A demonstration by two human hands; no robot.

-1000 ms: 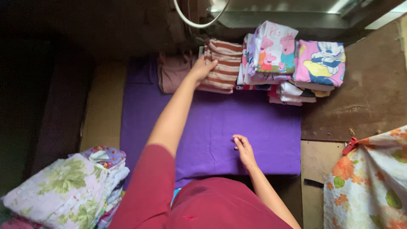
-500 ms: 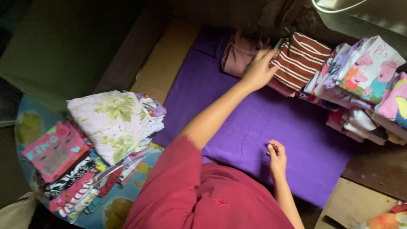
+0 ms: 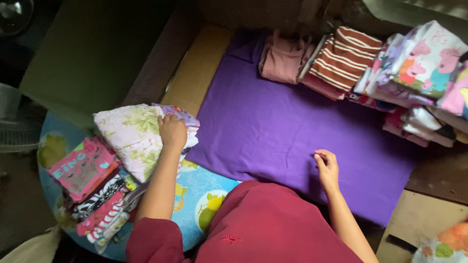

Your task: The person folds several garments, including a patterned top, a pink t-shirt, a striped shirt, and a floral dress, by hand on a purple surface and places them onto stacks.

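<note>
Head camera looks down on a purple cloth (image 3: 292, 131) spread flat over the floor, the largest thing in view and bare across its middle. Along its far and right edge runs a row of folded clothes: a dusty-pink garment (image 3: 282, 61) at the far left of the row, a brown-and-white striped piece (image 3: 341, 58) beside it, then cartoon-printed stacks (image 3: 419, 63) leaning one against the next. To the near left lies a blue mat with a fruit print (image 3: 204, 195), and on it a second pile (image 3: 92, 195) of mixed clothes, topped by a folded pale floral garment (image 3: 129, 136), with a pink printed piece (image 3: 80, 168) just left of it.

No box, basket or bin shows; the clothes simply rest in open stacks on the cloth and the mat.

As a judgement, the step in hand is taking the next piece from the near-left pile. The left hand (image 3: 173, 131) lies on the right edge of the floral garment, fingers curled over its fold; whether they have truly closed on the fabric I cannot tell. The right hand (image 3: 327, 165) rests loosely curled on the purple cloth, holding nothing. Lifting the top piece alone would call for a grip under its fold only, since a smaller flowered piece (image 3: 180, 116) sits touching it just beyond the fingers.
</note>
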